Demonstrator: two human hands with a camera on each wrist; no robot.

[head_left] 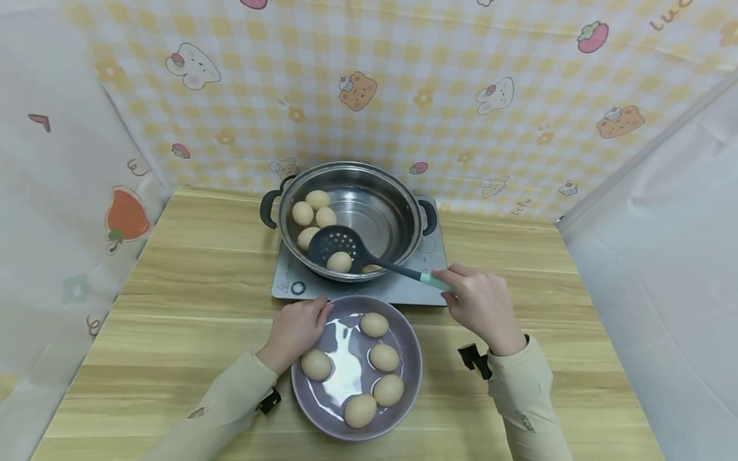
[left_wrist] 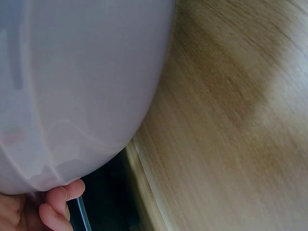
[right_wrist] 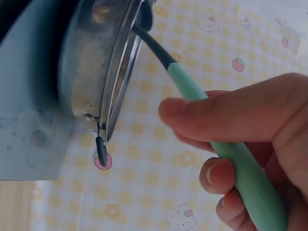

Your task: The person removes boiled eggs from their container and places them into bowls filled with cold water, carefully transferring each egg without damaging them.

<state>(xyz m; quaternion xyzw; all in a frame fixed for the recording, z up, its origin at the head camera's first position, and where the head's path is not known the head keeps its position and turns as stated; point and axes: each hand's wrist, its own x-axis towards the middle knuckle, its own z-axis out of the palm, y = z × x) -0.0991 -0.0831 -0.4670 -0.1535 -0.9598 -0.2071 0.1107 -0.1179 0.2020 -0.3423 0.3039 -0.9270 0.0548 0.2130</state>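
Nearest the camera, two pale sleeves (head_left: 527, 392) reach in; the left hand (head_left: 296, 330) grips the rim of a purple plate (head_left: 346, 368), fingers curled beneath, presumably steadying it; five eggs (head_left: 384, 357) rest there; the right hand (head_left: 483, 304) wraps the green handle of a slotted skimmer (head_left: 331, 238), likely held far back to stay clear of the pot; one egg sits in its bowl, over the steel pot (head_left: 375, 221), with other eggs inside; the pot stands on a flat hob (head_left: 412, 293), whose warning triangle shows but no legible brand; on the checked cloth (head_left: 392, 83) behind, "life" and a cut-off "luc" can be read.
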